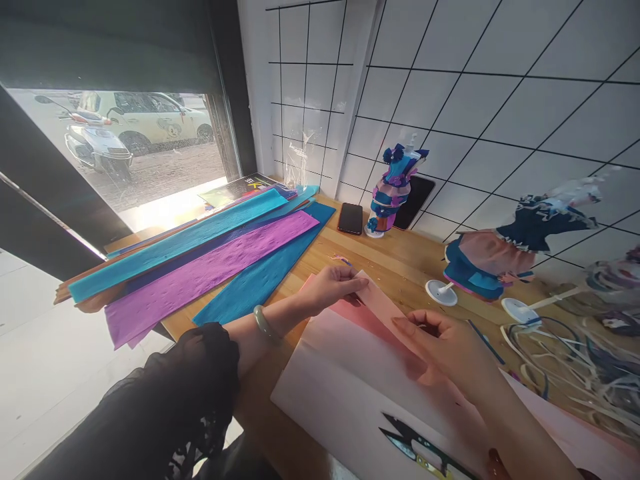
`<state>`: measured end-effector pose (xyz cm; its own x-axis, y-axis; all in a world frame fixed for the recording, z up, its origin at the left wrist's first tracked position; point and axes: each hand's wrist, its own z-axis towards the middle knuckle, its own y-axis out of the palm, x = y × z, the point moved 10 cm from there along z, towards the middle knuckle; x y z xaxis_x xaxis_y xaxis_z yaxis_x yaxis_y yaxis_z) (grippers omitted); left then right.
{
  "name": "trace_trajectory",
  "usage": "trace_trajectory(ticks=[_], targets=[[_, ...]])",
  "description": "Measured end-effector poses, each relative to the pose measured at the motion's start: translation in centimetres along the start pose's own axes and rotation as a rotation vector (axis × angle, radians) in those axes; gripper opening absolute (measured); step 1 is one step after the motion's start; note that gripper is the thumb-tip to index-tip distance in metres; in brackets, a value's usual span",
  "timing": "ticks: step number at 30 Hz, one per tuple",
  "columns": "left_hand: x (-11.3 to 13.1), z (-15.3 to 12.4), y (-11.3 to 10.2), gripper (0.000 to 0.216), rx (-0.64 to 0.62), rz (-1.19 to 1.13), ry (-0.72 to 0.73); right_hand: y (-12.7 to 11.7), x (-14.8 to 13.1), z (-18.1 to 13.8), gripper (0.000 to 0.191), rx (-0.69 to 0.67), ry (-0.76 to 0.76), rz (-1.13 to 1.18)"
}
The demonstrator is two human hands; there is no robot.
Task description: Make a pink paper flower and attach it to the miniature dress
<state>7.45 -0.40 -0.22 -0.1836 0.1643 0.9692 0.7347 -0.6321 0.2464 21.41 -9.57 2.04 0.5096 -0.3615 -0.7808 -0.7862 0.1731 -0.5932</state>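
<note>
A sheet of pink crepe paper [350, 360] lies on the wooden table [390, 260] in front of me, one edge folded over. My left hand [333, 287], with a green bangle on its wrist, pinches the far corner of the fold. My right hand [445, 343] pinches the same folded edge nearer to me, fingers closed on the paper. Black thread snips [415, 443] rest on the sheet near the bottom edge.
Long teal [175, 243] and purple [200, 273] crepe sheets lie at the left by a window. A dark phone [351, 218] and several small mannequins in paper dresses [395, 190] [500, 257] stand by the tiled wall. Paper strips [570, 353] pile at the right.
</note>
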Motion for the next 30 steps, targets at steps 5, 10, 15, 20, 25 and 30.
trace_trajectory(ticks=[5, 10, 15, 20, 25, 30], targets=[[0.2, 0.2, -0.3, 0.035, 0.007, 0.021, 0.024, 2.1, 0.0, 0.0, 0.033, -0.23, -0.038, 0.103], [0.4, 0.2, -0.5, 0.036, 0.003, 0.03, 0.057, 1.9, 0.3, 0.5, 0.034, -0.205, -0.071, 0.133], [0.3, 0.4, -1.3, 0.037, 0.048, -0.027, 0.08, 1.9, 1.0, 0.9, 0.045, -0.175, -0.042, 0.189], [0.4, 0.8, -3.0, 0.036, 0.146, -0.072, 0.074, 0.2, 0.8, 0.8, 0.042, -0.1, -0.048, 0.231], [1.2, 1.0, -5.5, 0.034, 0.26, -0.079, 0.113, -0.9, -0.9, 0.7, 0.058, -0.114, -0.285, -0.247], [1.2, 1.1, -7.1, 0.032, 0.316, -0.069, 0.122, -2.4, -1.5, 1.1, 0.036, 0.115, -0.539, -0.556]])
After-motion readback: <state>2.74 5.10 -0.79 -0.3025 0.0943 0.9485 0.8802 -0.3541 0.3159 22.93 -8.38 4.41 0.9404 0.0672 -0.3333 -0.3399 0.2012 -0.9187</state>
